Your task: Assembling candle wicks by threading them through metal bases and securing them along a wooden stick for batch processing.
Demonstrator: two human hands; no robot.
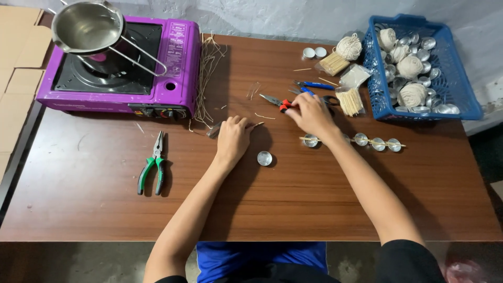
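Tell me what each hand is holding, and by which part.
Right hand grips the red-handled pliers by the handles. Left hand rests on the brown wooden table; whether it holds anything cannot be told.

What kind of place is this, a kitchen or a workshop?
Likely a home craft bench, perhaps for candle making: a purple portable stove with a metal pot, a blue basket of string balls and small metal cups, and pliers on the wooden table.
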